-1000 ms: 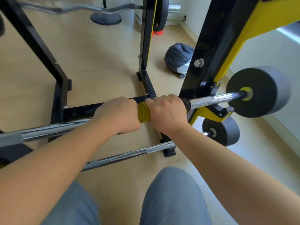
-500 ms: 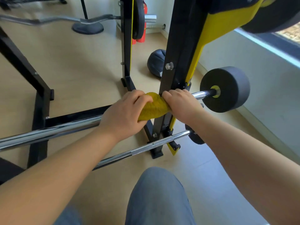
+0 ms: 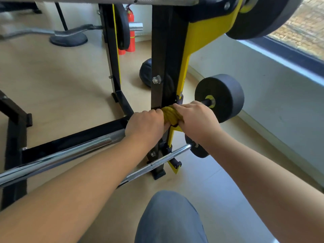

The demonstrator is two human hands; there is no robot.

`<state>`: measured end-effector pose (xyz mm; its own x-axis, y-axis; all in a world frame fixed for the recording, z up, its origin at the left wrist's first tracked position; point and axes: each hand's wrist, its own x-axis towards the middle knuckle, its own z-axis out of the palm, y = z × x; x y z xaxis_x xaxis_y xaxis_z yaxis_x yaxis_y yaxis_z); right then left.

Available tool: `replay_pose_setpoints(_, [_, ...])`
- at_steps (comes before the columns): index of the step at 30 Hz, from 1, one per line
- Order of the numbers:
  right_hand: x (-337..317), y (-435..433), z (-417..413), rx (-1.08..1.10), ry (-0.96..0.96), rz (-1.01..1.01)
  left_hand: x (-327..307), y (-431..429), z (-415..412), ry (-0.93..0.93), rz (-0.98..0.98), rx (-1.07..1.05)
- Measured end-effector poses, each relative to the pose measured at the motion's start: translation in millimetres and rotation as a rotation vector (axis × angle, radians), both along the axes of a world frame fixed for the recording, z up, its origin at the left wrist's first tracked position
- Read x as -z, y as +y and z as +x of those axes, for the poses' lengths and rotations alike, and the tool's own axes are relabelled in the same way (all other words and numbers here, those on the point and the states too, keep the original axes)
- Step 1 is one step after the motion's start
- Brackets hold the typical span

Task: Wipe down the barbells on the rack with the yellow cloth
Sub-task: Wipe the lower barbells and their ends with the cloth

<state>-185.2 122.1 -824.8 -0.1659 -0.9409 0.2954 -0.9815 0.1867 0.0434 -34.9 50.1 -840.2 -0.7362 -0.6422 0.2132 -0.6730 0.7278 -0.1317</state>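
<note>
A yellow cloth is wrapped around a chrome barbell that rests on the black and yellow rack. My left hand and my right hand both grip the cloth on the bar, side by side, right against the rack's upright. The bar's dark weight plate sits just to the right of my right hand. A second, lower barbell with a smaller plate lies beneath. Another loaded bar crosses the top of the view.
A dark medicine ball lies on the wooden floor behind the upright. A red fire extinguisher stands by the far wall. A curl bar rests on a round stand at the back left. My knee is low in view.
Both hands have slid the cloth rightward along the bar, up against the upright and closer to the weight plate. The view has tilted up, showing the top bar.
</note>
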Motion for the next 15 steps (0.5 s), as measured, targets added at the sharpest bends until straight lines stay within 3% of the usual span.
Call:
replay_pose_setpoints(7, [-21.5, 2.8, 15.6, 0.093, -0.007, 0.123, -26.6, -19.3, -17.3, 0.009, 0.462, -0.033])
replay_pose_setpoints(8, [-24.5, 3.1, 15.8, 0.116, -0.002, 0.128, -24.4, -16.0, -17.4, 0.027, 0.412, -0.042])
replay_pose_setpoints(11, [-23.4, 6.1, 22.4, 0.132, -0.05, 0.148, -5.8, 10.9, -5.8, 0.116, 0.02, -0.048])
replay_pose_setpoints(15, [-15.0, 23.0, 22.3, 0.077, -0.052, 0.06, 13.1, 22.1, -2.4, 0.076, -0.149, -0.113])
